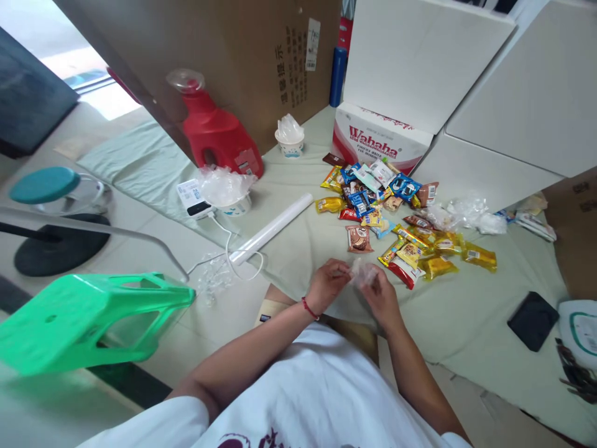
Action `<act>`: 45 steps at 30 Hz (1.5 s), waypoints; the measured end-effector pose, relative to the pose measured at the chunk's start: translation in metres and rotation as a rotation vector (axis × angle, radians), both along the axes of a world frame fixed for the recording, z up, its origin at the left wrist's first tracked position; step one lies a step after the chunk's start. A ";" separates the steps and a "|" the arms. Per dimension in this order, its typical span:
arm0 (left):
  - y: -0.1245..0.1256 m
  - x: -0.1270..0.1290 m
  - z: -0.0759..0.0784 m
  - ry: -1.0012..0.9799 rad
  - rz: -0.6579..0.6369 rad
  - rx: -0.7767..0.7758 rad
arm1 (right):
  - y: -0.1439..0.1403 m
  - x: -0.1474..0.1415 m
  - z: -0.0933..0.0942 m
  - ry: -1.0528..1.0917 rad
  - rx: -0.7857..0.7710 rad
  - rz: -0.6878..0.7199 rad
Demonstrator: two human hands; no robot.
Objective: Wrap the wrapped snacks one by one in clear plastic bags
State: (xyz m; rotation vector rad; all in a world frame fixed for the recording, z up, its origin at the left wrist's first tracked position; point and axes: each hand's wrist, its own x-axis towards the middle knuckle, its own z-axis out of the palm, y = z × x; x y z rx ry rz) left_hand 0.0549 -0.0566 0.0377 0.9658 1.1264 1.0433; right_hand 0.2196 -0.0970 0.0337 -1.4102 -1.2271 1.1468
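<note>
Below centre, clear film [361, 272] was pinched by left hand [328, 286] and right hand [382, 298]; at upper centre, a cup [291, 149] was topped with crumpled plastic [290, 128].

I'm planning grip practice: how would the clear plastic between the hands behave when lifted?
The plastic is probably floppy, as it bunches in folds between the left hand and right hand. It looks thin and see-through, so likely very light.
</note>
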 end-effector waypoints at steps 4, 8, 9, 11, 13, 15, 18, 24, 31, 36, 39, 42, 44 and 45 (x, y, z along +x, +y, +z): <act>0.002 -0.008 -0.002 -0.144 0.065 -0.116 | 0.008 0.007 -0.001 0.227 -0.163 -0.225; 0.004 -0.017 -0.003 -0.369 0.080 -0.294 | 0.007 0.026 -0.004 0.408 -0.273 -0.277; 0.004 -0.019 -0.003 -0.399 0.071 -0.305 | 0.004 0.032 -0.005 0.355 -0.281 -0.275; 0.004 -0.020 -0.002 -0.434 0.062 -0.309 | -0.003 0.040 -0.005 0.128 -0.200 -0.334; 0.004 -0.017 -0.001 -0.433 0.064 -0.285 | -0.010 0.042 -0.002 -0.157 0.004 -0.374; 0.002 -0.012 0.000 -0.411 0.055 -0.253 | -0.014 0.037 0.004 -0.359 0.203 -0.274; 0.000 -0.005 0.001 -0.378 0.015 -0.228 | -0.008 0.019 0.011 -0.431 0.289 0.013; 0.007 -0.023 0.005 -0.244 -0.133 -0.264 | 0.011 0.018 0.020 0.066 0.036 0.070; 0.031 -0.050 0.009 -0.164 0.029 -0.256 | 0.013 0.032 0.036 0.462 -0.273 0.047; 0.011 -0.040 0.000 -0.061 0.084 -0.238 | 0.005 0.021 0.025 0.546 -0.214 -0.035; 0.001 -0.028 -0.006 0.076 -0.050 -0.145 | 0.000 0.020 0.018 0.568 -0.221 -0.042; 0.004 -0.024 -0.006 0.026 -0.135 -0.146 | -0.001 0.027 0.016 0.562 -0.198 -0.110; 0.010 -0.031 -0.002 -0.026 -0.200 -0.175 | -0.002 0.038 0.016 0.568 -0.179 -0.182; 0.014 -0.037 0.000 -0.031 -0.227 -0.189 | -0.003 0.044 0.016 0.573 -0.175 -0.211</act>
